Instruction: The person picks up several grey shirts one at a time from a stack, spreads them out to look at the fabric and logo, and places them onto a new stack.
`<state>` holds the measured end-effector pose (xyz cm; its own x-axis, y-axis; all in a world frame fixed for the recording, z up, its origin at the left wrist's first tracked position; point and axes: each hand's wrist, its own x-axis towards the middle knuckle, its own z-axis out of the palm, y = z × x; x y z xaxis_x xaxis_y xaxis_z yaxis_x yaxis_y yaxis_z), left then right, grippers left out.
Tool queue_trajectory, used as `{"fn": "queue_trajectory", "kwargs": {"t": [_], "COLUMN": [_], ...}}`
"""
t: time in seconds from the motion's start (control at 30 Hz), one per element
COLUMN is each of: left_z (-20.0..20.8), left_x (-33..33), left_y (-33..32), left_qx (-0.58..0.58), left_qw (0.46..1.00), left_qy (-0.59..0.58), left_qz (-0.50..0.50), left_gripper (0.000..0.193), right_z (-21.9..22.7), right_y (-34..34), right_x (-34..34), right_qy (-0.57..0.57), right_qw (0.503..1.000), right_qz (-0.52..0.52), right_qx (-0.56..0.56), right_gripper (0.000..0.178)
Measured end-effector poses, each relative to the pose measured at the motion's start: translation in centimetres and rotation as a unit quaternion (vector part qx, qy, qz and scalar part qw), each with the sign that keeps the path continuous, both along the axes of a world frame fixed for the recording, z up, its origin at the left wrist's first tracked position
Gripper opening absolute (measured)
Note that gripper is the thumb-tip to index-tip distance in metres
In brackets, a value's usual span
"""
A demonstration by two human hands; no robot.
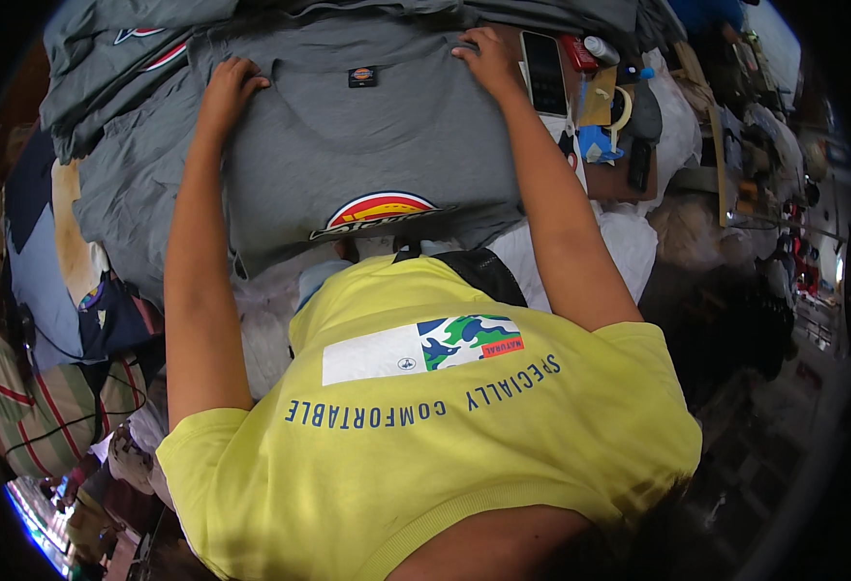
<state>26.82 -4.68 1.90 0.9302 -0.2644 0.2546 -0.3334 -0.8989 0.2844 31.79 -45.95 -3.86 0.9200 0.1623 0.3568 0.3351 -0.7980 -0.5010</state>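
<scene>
A grey T-shirt [367,145] lies spread in front of me, its neckline with a small dark label at the far side. A red, yellow and white printed emblem [382,205] shows on the part nearest me, where the cloth folds over the edge. My left hand [235,89] is at the shirt's left shoulder, fingers bent onto the cloth and the thumb toward the neckline. At the right shoulder, my right hand [488,60] has its fingers curled on the fabric. Both hands appear to grip the shirt; the fingertips are partly hidden.
More grey shirts [135,87] are heaped at the left and far side. On the brown table at right sit a phone [542,73], a tape roll [621,108], a white-capped bottle [602,50] and a small black object [639,165]. White plastic [629,242] hangs below. A striped bag [57,407] stands left.
</scene>
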Motion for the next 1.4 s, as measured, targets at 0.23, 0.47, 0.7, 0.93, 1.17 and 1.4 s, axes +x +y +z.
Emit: {"fn": "queue_trajectory", "kwargs": {"t": [0.23, 0.47, 0.7, 0.93, 1.17, 1.4], "left_z": [2.8, 12.9, 18.2, 15.5, -0.6, -0.7], "left_x": [-0.3, -8.3, -20.4, -10.0, 2.5, 0.4], "left_y": [1.0, 1.0, -0.3, 0.3, 2.0, -0.4], "left_qx": [-0.149, -0.197, -0.118, -0.038, 0.170, 0.224], "left_qw": [0.986, 0.980, 0.978, 0.996, 0.983, 0.949], "left_qy": [0.063, 0.012, -0.174, -0.005, 0.031, -0.198], "left_qz": [0.042, 0.030, 0.014, 0.076, 0.056, 0.097], "left_gripper": [0.022, 0.020, 0.028, 0.023, 0.026, 0.016], "right_z": [5.0, 15.4, 25.8, 22.4, 3.2, 2.1], "right_y": [-0.5, -3.0, -6.8, -3.7, 1.6, 2.8], "right_x": [-1.1, -7.4, -19.8, -8.3, 2.1, -0.7], "right_qy": [-0.009, -0.005, 0.089, 0.126, 0.089, -0.132], "right_qw": [0.997, 0.992, 0.976, 0.983, 0.982, 0.961], "right_qz": [0.001, 0.032, 0.099, 0.131, -0.081, -0.076], "right_qx": [0.083, 0.123, 0.170, -0.008, -0.147, -0.231], "right_gripper": [0.022, 0.020, 0.014, 0.026, 0.027, 0.020]}}
